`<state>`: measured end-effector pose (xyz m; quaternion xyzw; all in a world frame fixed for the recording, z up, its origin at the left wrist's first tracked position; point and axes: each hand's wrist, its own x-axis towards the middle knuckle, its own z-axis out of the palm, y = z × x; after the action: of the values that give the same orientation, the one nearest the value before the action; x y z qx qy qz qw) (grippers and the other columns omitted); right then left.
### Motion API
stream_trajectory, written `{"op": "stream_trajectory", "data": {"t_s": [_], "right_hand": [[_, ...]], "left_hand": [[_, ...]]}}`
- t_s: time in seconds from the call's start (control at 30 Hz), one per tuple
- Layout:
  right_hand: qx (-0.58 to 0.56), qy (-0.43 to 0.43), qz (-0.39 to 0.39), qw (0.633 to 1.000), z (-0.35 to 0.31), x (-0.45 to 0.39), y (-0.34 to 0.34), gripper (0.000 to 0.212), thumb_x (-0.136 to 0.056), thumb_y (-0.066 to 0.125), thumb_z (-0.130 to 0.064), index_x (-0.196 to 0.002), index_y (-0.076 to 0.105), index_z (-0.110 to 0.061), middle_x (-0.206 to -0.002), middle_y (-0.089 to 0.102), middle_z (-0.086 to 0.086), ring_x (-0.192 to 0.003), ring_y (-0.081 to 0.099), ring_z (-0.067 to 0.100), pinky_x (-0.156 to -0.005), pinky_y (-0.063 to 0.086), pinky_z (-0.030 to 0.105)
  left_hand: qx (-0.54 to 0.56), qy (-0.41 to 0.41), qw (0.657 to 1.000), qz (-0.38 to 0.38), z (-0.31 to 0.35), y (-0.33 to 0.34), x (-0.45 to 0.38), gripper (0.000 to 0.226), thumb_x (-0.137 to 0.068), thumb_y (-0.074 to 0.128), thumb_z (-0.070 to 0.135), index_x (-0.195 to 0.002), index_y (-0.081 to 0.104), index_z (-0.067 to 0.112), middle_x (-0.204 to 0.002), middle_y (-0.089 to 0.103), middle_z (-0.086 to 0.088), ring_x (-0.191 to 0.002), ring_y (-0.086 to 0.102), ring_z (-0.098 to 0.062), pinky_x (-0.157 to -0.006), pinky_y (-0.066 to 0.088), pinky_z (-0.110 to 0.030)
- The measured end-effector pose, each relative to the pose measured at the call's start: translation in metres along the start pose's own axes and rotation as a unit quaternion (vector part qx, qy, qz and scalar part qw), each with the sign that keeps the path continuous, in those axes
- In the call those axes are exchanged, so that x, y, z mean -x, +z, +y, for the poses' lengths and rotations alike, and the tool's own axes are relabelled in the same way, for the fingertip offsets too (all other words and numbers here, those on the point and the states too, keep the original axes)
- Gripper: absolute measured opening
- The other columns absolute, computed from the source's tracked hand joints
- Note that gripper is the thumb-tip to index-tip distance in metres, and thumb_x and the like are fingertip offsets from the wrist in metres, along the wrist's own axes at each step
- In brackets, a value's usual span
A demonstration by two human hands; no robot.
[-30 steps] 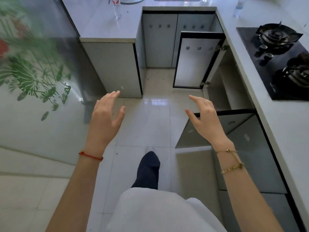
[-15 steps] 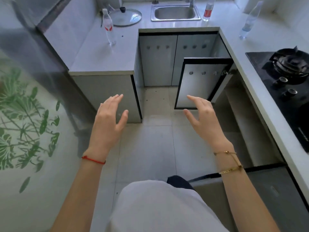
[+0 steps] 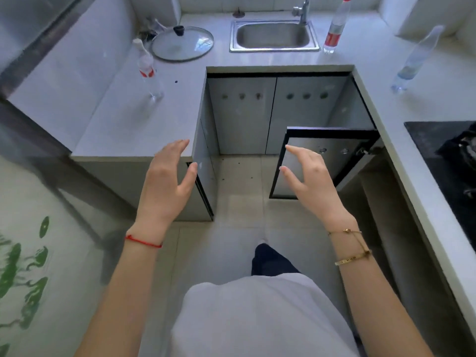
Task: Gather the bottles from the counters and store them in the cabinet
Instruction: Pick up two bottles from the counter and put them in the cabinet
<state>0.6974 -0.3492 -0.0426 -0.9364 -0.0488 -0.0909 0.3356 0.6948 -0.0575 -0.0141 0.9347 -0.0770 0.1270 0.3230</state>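
1. Looking down from the head view, I see my left hand [image 3: 164, 181] and right hand [image 3: 309, 176] raised side by side over the floor [image 3: 239, 207], both released, fingers spread, grasping nothing.
2. Three bottles stand upright on the pale U-shaped surface [image 3: 134, 130]. The bottle with a red band [image 3: 148, 70] stands on the left arm of the surface, near a glass lid [image 3: 183, 43] lying flat behind it.
3. A second bottle with a red label [image 3: 334, 29] stands just right of the steel sink [image 3: 274, 36], close to the tap [image 3: 302, 10].
4. A clear bottle [image 3: 414, 60] stands on the right arm of the surface, between the sink and the black stove [image 3: 450, 155], well apart from both hands.
5. The cabinet door [image 3: 322, 161] below the right arm of the surface stands open, swung out over the floor; my right hand is in front of it, not touching.
6. A red string circles my left wrist; gold bracelets circle my right.
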Motion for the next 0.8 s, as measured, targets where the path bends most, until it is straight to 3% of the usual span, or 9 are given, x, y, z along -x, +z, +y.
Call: {"op": "stream_trajectory", "data": {"t_s": [0.33, 0.57, 0.73, 0.8], "right_hand": [[-0.006, -0.08, -0.056, 0.995, 0.035, -0.221, -0.003, 0.047, -0.096, 0.056, -0.032, -0.14, 0.045, -0.019, -0.138, 0.052, -0.002, -0.134, 0.039, 0.016, -0.11, 0.04, 0.044], [-0.015, -0.105, -0.101, 0.989, 0.041, -0.341, 0.044, 0.046, -0.097, 0.054, -0.034, -0.141, 0.044, -0.022, -0.138, 0.051, -0.007, -0.135, 0.036, 0.012, -0.113, 0.032, 0.032], [-0.01, -0.124, -0.133, 0.983, 0.032, -0.437, 0.081, 0.047, -0.097, 0.053, -0.035, -0.142, 0.042, -0.023, -0.141, 0.049, -0.007, -0.136, 0.035, 0.01, -0.103, 0.024, 0.011], [-0.012, -0.127, -0.141, 0.982, 0.022, -0.475, 0.092, 0.047, -0.097, 0.053, -0.036, -0.142, 0.042, -0.024, -0.142, 0.049, -0.007, -0.137, 0.035, 0.011, -0.103, 0.024, 0.01]], "left_hand": [[-0.035, -0.081, 0.994, 0.058, -0.008, 0.035, -0.154, 0.046, -0.098, 0.05, 0.027, -0.141, 0.043, 0.016, -0.144, 0.048, -0.002, -0.136, 0.042, -0.018, -0.115, 0.033, -0.046], [-0.065, -0.137, 0.985, 0.079, -0.053, 0.055, -0.245, 0.046, -0.098, 0.049, 0.029, -0.142, 0.043, 0.017, -0.143, 0.05, -0.004, -0.133, 0.044, -0.02, -0.113, 0.037, -0.041], [-0.071, -0.151, 0.981, 0.096, -0.092, 0.06, -0.321, 0.047, -0.097, 0.051, 0.028, -0.141, 0.044, 0.016, -0.143, 0.05, -0.005, -0.131, 0.046, -0.022, -0.11, 0.041, -0.04], [-0.075, -0.154, 0.979, 0.107, -0.106, 0.056, -0.351, 0.045, -0.096, 0.051, 0.027, -0.139, 0.046, 0.014, -0.14, 0.052, -0.006, -0.13, 0.047, -0.022, -0.11, 0.041, -0.04]]}}
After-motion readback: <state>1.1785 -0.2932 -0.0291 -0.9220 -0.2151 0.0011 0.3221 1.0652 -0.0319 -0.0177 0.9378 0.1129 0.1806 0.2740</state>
